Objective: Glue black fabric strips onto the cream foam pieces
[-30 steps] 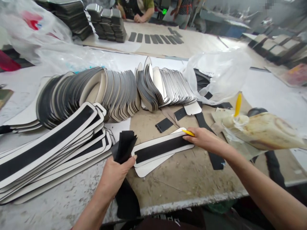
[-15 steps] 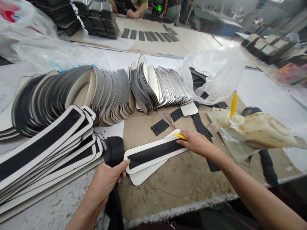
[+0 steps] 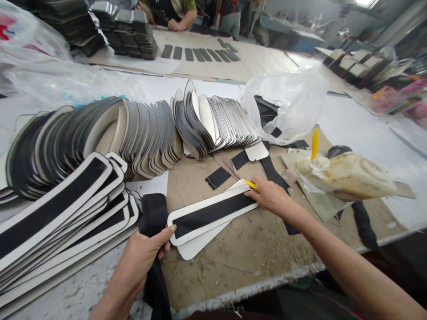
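A long white panel with rounded corners and a black strip along its middle (image 3: 213, 212) lies at a slant on a brown board. My left hand (image 3: 147, 249) grips its left end, thumb on top and fingers beneath. At the far right end, my right hand (image 3: 270, 195) is closed round a yellow stick-like tool (image 3: 251, 184), whose tip points left over the panel's corner. The fingers of that hand touch the strip's right end. Another white panel (image 3: 200, 240) sticks out underneath. Beside my left hand is a roll of black material (image 3: 153, 213).
Panels with black strips (image 3: 60, 200) are piled at left. Behind stand rows of curved panels (image 3: 147, 133). Black scraps (image 3: 218, 178), a clear plastic bag (image 3: 296, 106) and a stained container with a yellow handle (image 3: 356, 178) lie at right. A co-worker's hand (image 3: 175, 25) shows across the table.
The view has shifted slightly, moving the scene left. My right hand and the yellow tool have moved a little right relative to the panel. The left hand keeps its grip.
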`<state>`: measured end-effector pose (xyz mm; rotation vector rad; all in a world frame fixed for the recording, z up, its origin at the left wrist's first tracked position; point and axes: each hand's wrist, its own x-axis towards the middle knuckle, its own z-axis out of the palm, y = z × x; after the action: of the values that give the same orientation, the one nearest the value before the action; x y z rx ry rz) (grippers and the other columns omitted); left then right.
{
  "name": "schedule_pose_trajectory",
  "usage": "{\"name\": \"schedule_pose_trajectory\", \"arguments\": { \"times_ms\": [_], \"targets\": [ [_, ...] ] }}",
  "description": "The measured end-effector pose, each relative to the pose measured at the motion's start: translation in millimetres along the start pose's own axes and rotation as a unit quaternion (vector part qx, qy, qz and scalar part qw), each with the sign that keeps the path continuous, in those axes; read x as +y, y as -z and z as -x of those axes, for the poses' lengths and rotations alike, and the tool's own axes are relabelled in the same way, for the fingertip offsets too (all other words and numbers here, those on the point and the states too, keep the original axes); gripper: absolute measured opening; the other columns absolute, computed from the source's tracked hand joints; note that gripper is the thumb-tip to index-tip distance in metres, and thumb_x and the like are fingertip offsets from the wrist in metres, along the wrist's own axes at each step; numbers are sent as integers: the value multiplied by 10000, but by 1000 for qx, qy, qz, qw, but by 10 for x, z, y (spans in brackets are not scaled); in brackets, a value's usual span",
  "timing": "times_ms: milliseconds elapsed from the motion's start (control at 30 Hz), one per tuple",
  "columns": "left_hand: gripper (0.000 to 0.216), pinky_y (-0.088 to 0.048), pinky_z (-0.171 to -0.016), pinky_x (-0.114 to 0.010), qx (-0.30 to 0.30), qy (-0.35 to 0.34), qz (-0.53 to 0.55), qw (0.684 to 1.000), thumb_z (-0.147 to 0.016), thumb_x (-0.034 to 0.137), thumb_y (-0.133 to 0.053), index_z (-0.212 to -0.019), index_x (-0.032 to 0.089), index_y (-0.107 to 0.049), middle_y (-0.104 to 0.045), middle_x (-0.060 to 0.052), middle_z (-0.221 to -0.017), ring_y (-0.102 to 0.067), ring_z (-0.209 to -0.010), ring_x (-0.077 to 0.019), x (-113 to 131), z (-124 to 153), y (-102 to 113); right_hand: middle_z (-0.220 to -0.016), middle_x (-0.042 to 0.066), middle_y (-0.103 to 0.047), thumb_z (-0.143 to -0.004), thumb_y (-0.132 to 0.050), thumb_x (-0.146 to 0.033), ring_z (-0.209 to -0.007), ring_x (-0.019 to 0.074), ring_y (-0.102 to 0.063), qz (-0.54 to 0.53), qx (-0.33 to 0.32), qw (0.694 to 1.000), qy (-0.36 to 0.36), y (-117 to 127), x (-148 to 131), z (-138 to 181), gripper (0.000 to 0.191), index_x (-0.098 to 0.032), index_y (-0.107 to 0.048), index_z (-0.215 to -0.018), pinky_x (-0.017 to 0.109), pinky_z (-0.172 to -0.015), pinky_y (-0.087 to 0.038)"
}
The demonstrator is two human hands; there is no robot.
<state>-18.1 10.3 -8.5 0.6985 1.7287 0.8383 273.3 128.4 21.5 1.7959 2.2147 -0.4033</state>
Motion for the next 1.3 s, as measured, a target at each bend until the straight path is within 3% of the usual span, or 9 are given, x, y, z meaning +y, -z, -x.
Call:
{"name": "schedule_pose_trajectory", "arguments": {
  "times_ms": [100,233,367,467,533,733,1000,1167,1300],
  "targets": [
    [451,-305,-441,-225,-5,-30,15,999,-662,448,-684,-376,174,-468,-456,13,-391,-397,-408,-96,-31,12,55,-825,84,-645,-913,-455,-335,-741,229,-600,-40,62,997,-13,20,126,106,175,-182,-511,-976,274,-592,-330],
    [457,-328,-478,-214,-10,-41,48,998,-656,408,-697,-357,180,-436,-434,29,-397,-399,-430,-87,-17,57,112,-713,36,-564,-899,-412,-390,-679,195,-528,-212,126,969,3,23,239,247,239,-196,-504,-792,276,-599,-329],
    [444,-327,-455,-207,-12,-33,75,997,-626,395,-725,-362,178,-440,-429,35,-396,-393,-419,-83,5,119,148,-619,-9,-482,-883,-364,-535,-569,152,-463,-332,85,939,18,-3,184,349,386,-198,-500,-751,259,-527,-345],
    [429,-342,-442,-197,-10,-37,96,995,-604,382,-758,-389,172,-451,-450,33,-408,-404,-421,-83,2,164,152,-554,-65,-366,-816,-480,-579,-463,105,-348,-450,32,892,-12,-17,86,411,380,-208,-454,-739,227,-434,-280],
    [371,-361,-433,-192,-5,-30,134,990,-582,381,-784,-466,166,-505,-490,34,-444,-420,-432,-88,-6,188,138,-573,-69,-343,-765,-563,-567,-477,93,-327,-499,32,866,-19,-21,33,447,389,-208,-427,-701,218,-431,-263],
    [366,-422,-404,-182,53,22,239,969,-495,375,-849,-692,165,-623,-603,37,-576,-515,-480,-112,-44,238,35,-603,-45,-365,-795,-530,-546,-542,111,-340,-423,99,900,24,-5,-36,527,391,-202,-422,-643,238,-475,-281],
    [385,-557,-617,-267,64,-2,270,961,-584,315,-826,-893,124,-696,-732,-57,-851,-670,-669,-189,-114,312,-61,-556,-42,-387,-807,-511,-559,-507,128,-381,-338,136,931,24,-18,-39,588,399,-219,-419,-619,256,-479,-316],
    [404,-561,-736,-316,55,-22,288,956,-612,316,-814,-939,117,-684,-732,-78,-928,-689,-757,-220,-127,352,-34,-521,-42,-410,-815,-495,-556,-472,135,-398,-324,148,934,27,-12,-62,617,377,-225,-443,-642,259,-459,-327],
    [416,-567,-679,-293,54,-12,288,956,-595,301,-821,-943,123,-679,-737,-63,-904,-689,-732,-218,-74,378,-8,-536,-43,-401,-819,-497,-536,-479,135,-403,-340,141,930,26,6,-74,648,360,-228,-422,-649,263,-473,-341]
  ]
}}
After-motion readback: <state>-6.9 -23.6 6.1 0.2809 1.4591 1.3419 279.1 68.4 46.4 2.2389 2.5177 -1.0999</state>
